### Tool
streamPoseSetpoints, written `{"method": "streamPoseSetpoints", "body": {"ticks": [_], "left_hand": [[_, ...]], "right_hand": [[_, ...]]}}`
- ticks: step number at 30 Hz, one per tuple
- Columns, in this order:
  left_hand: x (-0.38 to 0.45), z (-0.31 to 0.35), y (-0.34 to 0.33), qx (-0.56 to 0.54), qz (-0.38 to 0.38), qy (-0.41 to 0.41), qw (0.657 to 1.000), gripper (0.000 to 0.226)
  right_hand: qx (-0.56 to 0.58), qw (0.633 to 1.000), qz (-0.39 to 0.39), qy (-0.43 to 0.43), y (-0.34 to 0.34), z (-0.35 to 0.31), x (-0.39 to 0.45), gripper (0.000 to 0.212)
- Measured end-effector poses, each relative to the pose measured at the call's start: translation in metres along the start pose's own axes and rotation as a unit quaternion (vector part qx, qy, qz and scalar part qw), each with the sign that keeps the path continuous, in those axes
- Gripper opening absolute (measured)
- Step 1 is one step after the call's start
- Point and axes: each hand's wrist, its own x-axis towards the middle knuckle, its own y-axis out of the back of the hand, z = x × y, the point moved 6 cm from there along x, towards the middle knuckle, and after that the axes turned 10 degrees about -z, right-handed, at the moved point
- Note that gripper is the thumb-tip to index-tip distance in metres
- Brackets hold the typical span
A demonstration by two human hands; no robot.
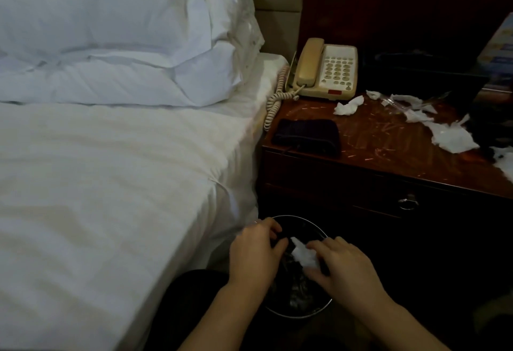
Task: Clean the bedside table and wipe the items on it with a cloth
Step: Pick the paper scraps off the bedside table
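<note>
- The bed (111,170) is filling the whole stretch beside the bedside table (388,156), its white sheet lying against the table's side.
- The bedside table is carrying scattered torn tissue scraps (449,137) on its far side from the bed, so I judge the clearing only partly done and the wiping not yet begun.
- The round waste bin (298,314) is standing on the floor just in front of the table's drawer, beside the bed.
- The beige telephone (324,70) is sitting at the table's back corner nearest the bed.
- The folded dark cloth (306,135) is lying on the table's front corner by the bed, well apart from both hands and untouched.
- The left hand (255,250) is curling over the bin's rim, apparently gripping its dark liner; I cannot tell for certain.
- The right hand (341,262) is pressing down on a crumpled white tissue (304,255) over the bin's mouth.
- To do this well, I'd say the tissue should be pushed fully below the rim while the other hand steadies the bin, so nothing spills.
</note>
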Motion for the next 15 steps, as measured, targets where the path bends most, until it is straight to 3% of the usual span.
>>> {"method": "streamPoseSetpoints", "body": {"ticks": [2, 4, 9, 15], "left_hand": [[-0.002, -0.001, 0.011, -0.013, 0.024, -0.019, 0.999, 0.022], [-0.003, 0.002, 0.020, -0.004, 0.043, -0.047, 0.998, 0.021], [-0.009, 0.045, 0.039, 0.043, 0.080, -0.151, 0.984, 0.025], [0.007, 0.146, 0.059, 0.099, 0.114, -0.270, 0.951, 0.029]], "right_hand": [[0.041, 0.999, -0.029, 0.001, 0.000, 0.002, 0.002, 0.057], [0.038, 0.999, -0.027, 0.004, 0.009, 0.005, -0.002, 0.056], [-0.005, 0.999, 0.039, -0.011, 0.057, 0.023, -0.019, 0.052], [-0.065, 0.988, 0.128, -0.050, 0.149, 0.069, -0.040, 0.054]]}}
